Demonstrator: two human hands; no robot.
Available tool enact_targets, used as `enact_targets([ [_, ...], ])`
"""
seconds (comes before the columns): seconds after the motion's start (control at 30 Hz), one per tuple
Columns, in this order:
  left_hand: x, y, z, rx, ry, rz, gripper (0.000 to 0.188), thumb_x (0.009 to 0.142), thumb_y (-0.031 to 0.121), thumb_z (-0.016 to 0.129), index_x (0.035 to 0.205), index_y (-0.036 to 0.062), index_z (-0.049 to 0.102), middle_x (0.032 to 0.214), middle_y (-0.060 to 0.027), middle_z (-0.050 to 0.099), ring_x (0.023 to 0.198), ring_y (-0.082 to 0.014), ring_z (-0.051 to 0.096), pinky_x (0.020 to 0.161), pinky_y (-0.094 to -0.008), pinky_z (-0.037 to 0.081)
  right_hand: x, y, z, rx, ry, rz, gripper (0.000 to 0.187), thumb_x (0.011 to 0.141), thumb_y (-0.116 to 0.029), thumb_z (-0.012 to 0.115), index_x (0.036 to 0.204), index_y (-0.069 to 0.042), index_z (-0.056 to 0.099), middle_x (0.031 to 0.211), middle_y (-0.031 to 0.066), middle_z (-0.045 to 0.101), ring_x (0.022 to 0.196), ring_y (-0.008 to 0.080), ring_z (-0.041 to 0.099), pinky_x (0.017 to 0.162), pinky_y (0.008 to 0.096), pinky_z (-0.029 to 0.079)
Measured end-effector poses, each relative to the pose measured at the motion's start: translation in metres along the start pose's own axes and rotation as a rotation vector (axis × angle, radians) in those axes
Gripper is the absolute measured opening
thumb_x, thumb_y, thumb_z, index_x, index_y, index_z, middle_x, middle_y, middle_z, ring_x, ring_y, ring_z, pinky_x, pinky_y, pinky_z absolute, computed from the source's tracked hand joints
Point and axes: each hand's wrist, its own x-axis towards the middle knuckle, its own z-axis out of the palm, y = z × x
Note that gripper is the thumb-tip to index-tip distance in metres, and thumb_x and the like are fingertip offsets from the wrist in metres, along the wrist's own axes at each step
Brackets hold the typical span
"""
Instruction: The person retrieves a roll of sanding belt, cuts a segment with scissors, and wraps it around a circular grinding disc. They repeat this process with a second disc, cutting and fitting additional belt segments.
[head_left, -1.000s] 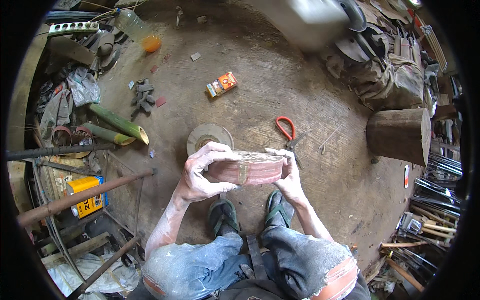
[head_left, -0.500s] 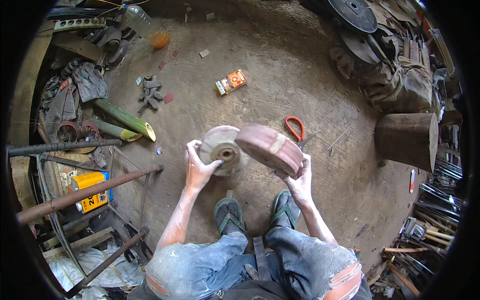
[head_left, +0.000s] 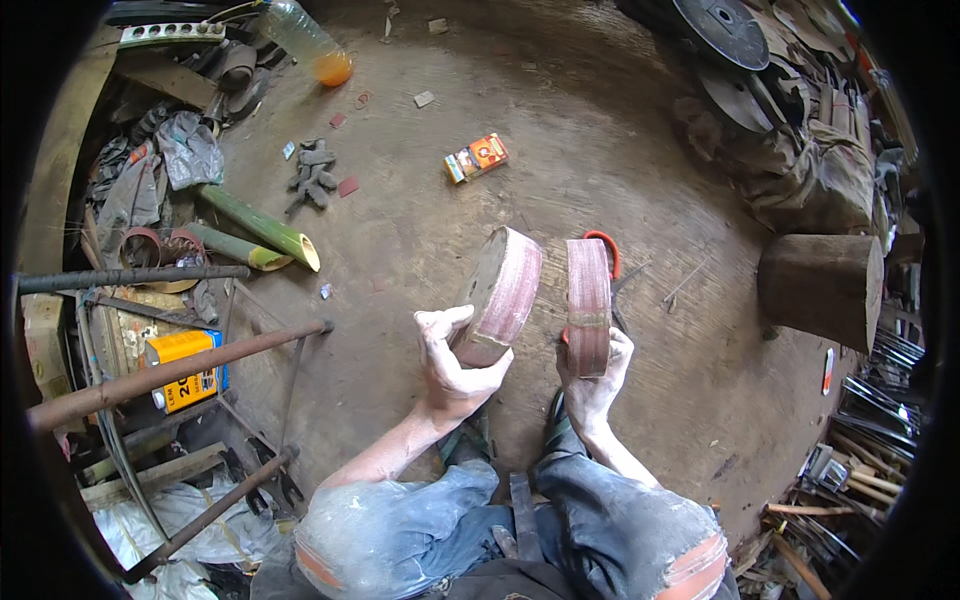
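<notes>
Left wheel (head_left: 510, 285), in left fingers (head_left: 446, 322): rim matt, gritty, abrasive-cloth look. Right wheel (head_left: 588, 285), in right fingers (head_left: 621, 350): rim matt, gritty too. Past right fingers: red tool handle (head_left: 614, 254), smooth, plastic-looking. Farther right: log (head_left: 815, 288), matt wood. Left of left fingers: bamboo (head_left: 256, 224), smooth.

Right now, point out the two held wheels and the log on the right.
Left wheel (head_left: 510, 290): head view, on its pinkish outer rim.
Right wheel (head_left: 589, 300): head view, on its outer rim.
Log (head_left: 812, 290): head view, on its long side.
</notes>
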Motion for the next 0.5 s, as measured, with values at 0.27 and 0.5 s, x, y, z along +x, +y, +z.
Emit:
enact_targets([
  [0.27, 0.003, 0.010, -0.006, 0.059, -0.021, -0.059, 0.062, 0.064, 0.001, 0.082, 0.117, -0.0018, 0.049, 0.104, -0.0154, 0.048, 0.090, -0.0271, 0.054, 0.078, -0.0370, 0.046, -0.003, -0.024, 0.006, 0.106, -0.017, 0.081, 0.045, 0.074, -0.007, 0.082, 0.106, -0.004, 0.051, 0.105, 0.0113, 0.055, 0.095, 0.0204, 0.058, 0.085, 0.0355, 0.047],
  [0.5, 0.006, 0.012, -0.007, 0.107, 0.019, -0.059, 0.057, 0.067, -0.003, 0.079, 0.117, -0.0032, 0.051, 0.104, -0.0176, 0.048, 0.094, -0.0308, 0.053, 0.081, -0.0396, 0.045, -0.004, -0.027, 0.007, 0.163, -0.039, 0.185, 0.049, 0.075, -0.008, 0.082, 0.112, -0.004, 0.050, 0.098, 0.0065, 0.059, 0.089, 0.0153, 0.057, 0.085, 0.0327, 0.047],
])
